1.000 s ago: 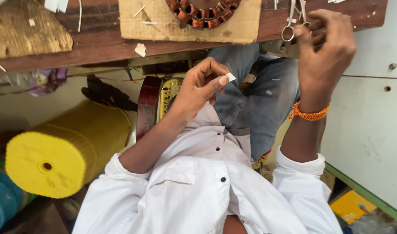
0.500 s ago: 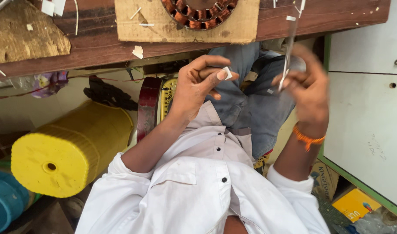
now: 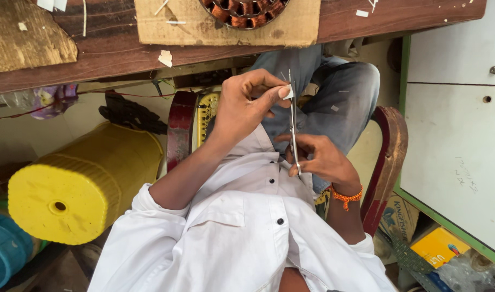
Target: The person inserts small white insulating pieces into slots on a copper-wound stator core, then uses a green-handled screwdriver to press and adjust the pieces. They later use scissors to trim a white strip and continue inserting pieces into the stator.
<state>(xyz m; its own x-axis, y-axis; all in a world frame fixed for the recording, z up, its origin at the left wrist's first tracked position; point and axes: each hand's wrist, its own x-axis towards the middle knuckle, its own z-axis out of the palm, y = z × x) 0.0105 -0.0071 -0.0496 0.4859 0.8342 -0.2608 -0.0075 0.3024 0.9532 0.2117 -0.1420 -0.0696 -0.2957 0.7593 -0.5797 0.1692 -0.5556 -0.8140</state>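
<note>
i'm watching the right hand [image 3: 323,161] now down in the lap, where a second ago it was up at the far edge of the dark wooden workbench [image 3: 366,21] among the bits lying there. it has come back with a pair of slim steel scissors [image 3: 293,127], blades pointing away towards the bench, its fingers curled through and around the handles. i can't tell whether the blades are parted; they read as one thin line from here.

the left hand [image 3: 245,105] sits much where it was, raised in front of the white shirt [image 3: 231,227], thumb and forefinger pressed together on a small white scrap of paper or tape [image 3: 287,92]. the other fingers are loosely bent.

what matters: the scissor tips now stand just beside that scrap, nearly touching it, so tool and piece have met over the blue jeans [image 3: 339,97]. left of the knees lies a yellow ribbed plastic spool [image 3: 74,186], untouched.
</note>
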